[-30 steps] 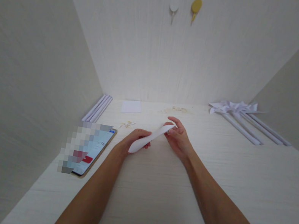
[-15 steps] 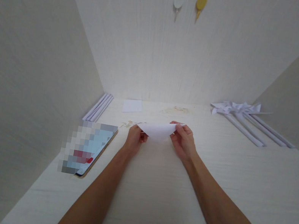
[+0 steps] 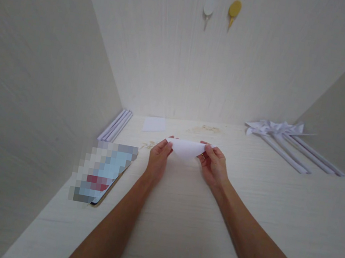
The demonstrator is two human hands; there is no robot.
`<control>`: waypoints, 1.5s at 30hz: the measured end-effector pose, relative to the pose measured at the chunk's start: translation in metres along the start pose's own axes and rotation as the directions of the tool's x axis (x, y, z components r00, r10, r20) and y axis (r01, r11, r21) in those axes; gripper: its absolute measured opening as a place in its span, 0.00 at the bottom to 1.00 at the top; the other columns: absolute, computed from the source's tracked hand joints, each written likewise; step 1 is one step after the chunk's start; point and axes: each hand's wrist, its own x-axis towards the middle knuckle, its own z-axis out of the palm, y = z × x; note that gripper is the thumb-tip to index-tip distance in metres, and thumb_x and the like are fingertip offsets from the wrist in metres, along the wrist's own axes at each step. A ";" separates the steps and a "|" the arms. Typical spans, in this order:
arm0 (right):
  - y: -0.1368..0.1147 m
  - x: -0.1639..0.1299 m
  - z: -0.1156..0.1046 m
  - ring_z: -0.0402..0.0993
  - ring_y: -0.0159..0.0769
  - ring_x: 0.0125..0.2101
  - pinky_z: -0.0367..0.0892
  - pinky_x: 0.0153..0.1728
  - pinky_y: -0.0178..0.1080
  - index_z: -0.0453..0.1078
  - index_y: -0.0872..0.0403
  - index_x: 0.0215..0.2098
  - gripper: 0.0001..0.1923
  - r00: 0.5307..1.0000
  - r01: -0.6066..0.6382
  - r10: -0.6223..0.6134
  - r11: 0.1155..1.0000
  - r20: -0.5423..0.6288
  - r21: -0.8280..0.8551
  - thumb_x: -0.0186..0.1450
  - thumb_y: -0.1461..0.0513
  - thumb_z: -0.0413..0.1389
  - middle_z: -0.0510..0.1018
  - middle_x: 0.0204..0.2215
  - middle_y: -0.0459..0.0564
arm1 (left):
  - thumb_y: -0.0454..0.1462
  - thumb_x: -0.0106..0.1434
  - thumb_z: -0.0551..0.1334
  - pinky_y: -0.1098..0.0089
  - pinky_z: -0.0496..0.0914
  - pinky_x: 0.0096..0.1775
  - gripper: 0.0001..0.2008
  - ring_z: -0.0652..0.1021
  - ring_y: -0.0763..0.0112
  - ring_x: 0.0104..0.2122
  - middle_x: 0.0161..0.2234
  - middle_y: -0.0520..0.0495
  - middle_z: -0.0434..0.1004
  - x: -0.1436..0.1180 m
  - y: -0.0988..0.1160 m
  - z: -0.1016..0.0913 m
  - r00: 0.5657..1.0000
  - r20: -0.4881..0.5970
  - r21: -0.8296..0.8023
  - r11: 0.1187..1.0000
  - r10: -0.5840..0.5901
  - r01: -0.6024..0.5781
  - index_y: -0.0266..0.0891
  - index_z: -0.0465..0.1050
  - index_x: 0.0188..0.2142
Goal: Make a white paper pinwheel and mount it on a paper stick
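Since the earlier frame both hands have levelled the paper [image 3: 186, 148]. Left hand [image 3: 158, 158] and right hand [image 3: 214, 166] pinch its ends in their fingers above the tabletop [image 3: 194, 231]. Phone [image 3: 102, 174] lies left; paper rolls [image 3: 290, 143] far right.

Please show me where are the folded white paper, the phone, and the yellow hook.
folded white paper [image 3: 186, 148], head view, middle of its sheet.
phone [image 3: 108, 182], head view, screen near its right edge.
yellow hook [image 3: 234, 8], head view, its oval pad.

A folded white paper sheet [image 3: 186, 148] hung between both hands; a gold-edged phone [image 3: 105, 173] lay left, white paper pinwheels [image 3: 286, 137] far right.
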 end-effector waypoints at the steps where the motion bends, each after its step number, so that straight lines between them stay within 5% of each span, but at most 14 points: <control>1: 0.000 0.000 0.000 0.70 0.30 0.29 0.70 0.28 0.34 0.65 0.53 0.17 0.12 1.000 -0.001 0.001 1.000 0.007 -0.009 0.46 0.58 0.63 0.76 0.29 0.45 | 0.41 0.47 0.63 0.70 0.63 0.43 0.14 0.72 0.73 0.37 0.35 0.46 0.75 0.000 0.000 0.000 1.000 0.001 -0.014 1.000 0.005 -0.005 0.36 0.73 0.34; 10: 0.002 -0.001 0.004 0.70 0.27 0.28 0.69 0.28 0.31 0.67 0.54 0.16 0.11 0.998 -0.066 0.066 0.998 0.003 -0.009 0.42 0.60 0.65 0.77 0.25 0.44 | 0.40 0.44 0.66 0.70 0.65 0.41 0.11 0.73 0.76 0.32 0.29 0.48 0.74 0.003 0.007 -0.004 0.995 -0.104 -0.104 0.994 0.010 -0.021 0.34 0.70 0.24; 16: 0.003 -0.001 0.005 0.70 0.27 0.25 0.69 0.30 0.33 0.70 0.54 0.18 0.10 0.995 -0.100 0.101 0.991 -0.002 -0.083 0.40 0.60 0.65 0.75 0.22 0.43 | 0.38 0.45 0.65 0.74 0.65 0.35 0.13 0.72 0.78 0.28 0.27 0.52 0.72 0.001 0.014 -0.004 0.991 -0.131 -0.150 0.988 -0.038 0.018 0.37 0.70 0.31; 22: 0.005 -0.002 0.005 0.69 0.25 0.23 0.69 0.28 0.31 0.71 0.53 0.18 0.10 0.994 -0.111 0.111 0.987 -0.010 -0.113 0.39 0.60 0.66 0.74 0.19 0.42 | 0.38 0.47 0.62 0.73 0.65 0.35 0.08 0.73 0.76 0.30 0.29 0.49 0.75 0.002 0.014 -0.004 0.987 -0.162 -0.146 0.989 -0.019 -0.005 0.36 0.69 0.26; 30: 0.004 -0.005 0.008 0.69 0.26 0.22 0.69 0.29 0.34 0.72 0.53 0.18 0.10 0.994 -0.109 0.113 0.971 0.007 -0.214 0.38 0.59 0.66 0.74 0.18 0.42 | 0.37 0.48 0.59 0.72 0.64 0.33 0.10 0.73 0.75 0.27 0.26 0.48 0.75 0.004 0.013 -0.007 0.964 -0.263 -0.093 0.995 -0.048 0.025 0.35 0.70 0.31; 45: 0.004 -0.005 0.008 0.69 0.26 0.20 0.69 0.27 0.34 0.72 0.54 0.17 0.10 0.994 -0.105 0.109 0.967 0.003 -0.234 0.38 0.60 0.66 0.74 0.17 0.43 | 0.39 0.48 0.61 0.72 0.64 0.34 0.10 0.73 0.75 0.28 0.28 0.47 0.75 0.005 0.010 -0.010 0.970 -0.241 -0.091 0.996 -0.038 0.016 0.35 0.72 0.30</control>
